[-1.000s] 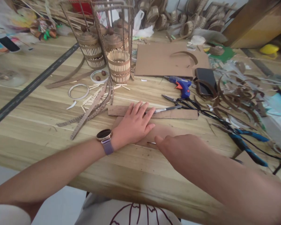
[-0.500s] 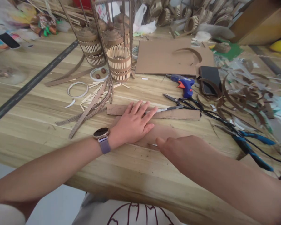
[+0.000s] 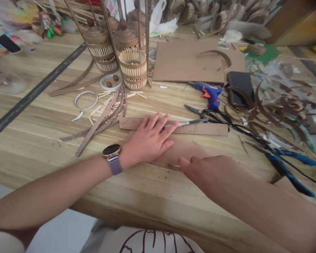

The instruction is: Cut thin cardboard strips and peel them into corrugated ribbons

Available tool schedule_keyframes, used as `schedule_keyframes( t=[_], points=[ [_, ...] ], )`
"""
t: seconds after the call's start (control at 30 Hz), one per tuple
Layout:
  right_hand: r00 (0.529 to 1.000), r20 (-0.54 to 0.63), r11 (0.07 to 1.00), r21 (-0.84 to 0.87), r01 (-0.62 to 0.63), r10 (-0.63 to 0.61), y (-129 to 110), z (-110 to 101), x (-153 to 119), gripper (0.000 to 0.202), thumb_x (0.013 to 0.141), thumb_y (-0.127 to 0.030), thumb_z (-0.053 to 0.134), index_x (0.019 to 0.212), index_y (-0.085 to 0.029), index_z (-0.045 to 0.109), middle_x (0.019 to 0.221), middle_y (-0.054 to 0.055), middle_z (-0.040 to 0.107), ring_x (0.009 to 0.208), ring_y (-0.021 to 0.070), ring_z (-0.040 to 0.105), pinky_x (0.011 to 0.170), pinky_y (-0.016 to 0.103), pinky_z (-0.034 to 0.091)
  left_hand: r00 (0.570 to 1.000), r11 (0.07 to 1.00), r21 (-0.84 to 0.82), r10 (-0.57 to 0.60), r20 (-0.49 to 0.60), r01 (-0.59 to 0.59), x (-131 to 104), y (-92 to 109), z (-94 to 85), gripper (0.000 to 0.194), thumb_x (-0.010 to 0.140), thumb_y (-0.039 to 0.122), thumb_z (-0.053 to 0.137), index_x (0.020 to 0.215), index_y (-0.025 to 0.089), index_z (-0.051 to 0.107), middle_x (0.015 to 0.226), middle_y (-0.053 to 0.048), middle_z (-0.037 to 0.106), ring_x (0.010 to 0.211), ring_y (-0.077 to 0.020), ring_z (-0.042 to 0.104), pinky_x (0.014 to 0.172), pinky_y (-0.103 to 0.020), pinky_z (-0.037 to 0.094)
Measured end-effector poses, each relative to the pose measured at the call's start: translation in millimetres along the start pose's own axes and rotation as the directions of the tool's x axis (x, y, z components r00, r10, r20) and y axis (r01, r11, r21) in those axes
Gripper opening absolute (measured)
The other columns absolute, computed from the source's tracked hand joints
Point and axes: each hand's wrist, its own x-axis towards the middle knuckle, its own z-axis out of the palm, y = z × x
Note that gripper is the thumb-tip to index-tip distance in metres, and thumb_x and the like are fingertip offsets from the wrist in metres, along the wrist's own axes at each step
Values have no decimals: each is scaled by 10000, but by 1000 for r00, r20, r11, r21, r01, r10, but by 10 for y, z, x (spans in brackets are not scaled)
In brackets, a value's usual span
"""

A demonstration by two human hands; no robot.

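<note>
My left hand [image 3: 154, 140] lies flat with its fingers spread, pressing on a piece of brown cardboard [image 3: 185, 150]. Its fingertips reach over a narrow cardboard strip [image 3: 205, 128], and a grey pen [image 3: 192, 122] lies on that strip by the index finger. My right hand [image 3: 200, 168] is closed around a craft knife, of which only the thin pointed blade [image 3: 174, 165] shows past the thumb. The blade is at the near edge of the cardboard; the handle is hidden in the hand.
Scissors [image 3: 200, 111], a blue glue gun [image 3: 209, 93], a phone [image 3: 241, 88] and pliers [image 3: 284, 168] lie to the right. Matchsticks [image 3: 101, 110] and curled strips lie left. A matchstick cup [image 3: 133, 70] and lantern-like stands are behind. A larger cardboard sheet [image 3: 184, 63] lies at the back.
My right hand and the blade have shifted very slightly to the right and nearer. My left hand stays flat in place. The view has moved slightly.
</note>
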Motion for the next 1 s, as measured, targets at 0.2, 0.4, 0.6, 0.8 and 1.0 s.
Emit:
schedule_keyframes(
  t=[0.2, 0.4, 0.6, 0.8, 1.0],
  points=[
    [999, 5, 998, 20, 52, -52, 56, -17, -55, 282, 878, -267, 478, 1125, -274, 614, 861, 82, 694, 843, 277, 672, 675, 379, 490, 1000, 1000, 3, 12, -19, -12, -1, -2, 5, 570, 1018, 421, 386, 1523, 159, 345, 1576, -181, 322, 1448, -386, 258, 1165, -592, 199],
    [997, -1, 995, 68, 75, -75, 122, -39, -262, 324, 883, -254, 474, 1184, -287, 588, 953, 86, 700, 900, 274, 679, 677, 374, 503, 1000, 1000, 13, 17, -9, -17, -1, 0, -8, 567, 1020, 423, 379, 1521, 158, 347, 1573, -181, 328, 1446, -379, 264, 1164, -592, 203],
    [997, 15, 987, 142, 70, -73, 255, 76, -294, 320, 868, -213, 478, 1137, -304, 624, 946, 69, 717, 858, 262, 696, 714, 383, 534, 1000, 1000, 21, 14, 1, -14, -6, -4, -9, 575, 1020, 416, 381, 1531, 159, 327, 1578, -182, 316, 1449, -387, 254, 1166, -596, 195],
    [997, 74, 970, 243, 15, -34, 364, 216, -139, 259, 844, -162, 500, 1012, -275, 662, 854, 44, 717, 755, 226, 692, 701, 357, 535, 1000, 1000, 7, 13, -6, -13, -4, -6, -1, 574, 1017, 417, 389, 1530, 167, 330, 1578, -179, 319, 1449, -384, 253, 1168, -599, 188],
    [992, 115, 972, 232, 28, -56, 390, 135, -245, 328, 806, -105, 520, 1061, -263, 653, 880, 27, 715, 721, 194, 688, 652, 317, 512, 1000, 1000, 5, 5, -1, -5, -3, -4, -3, 571, 1017, 421, 387, 1525, 163, 339, 1577, -180, 317, 1445, -382, 260, 1167, -598, 190]
  ],
)
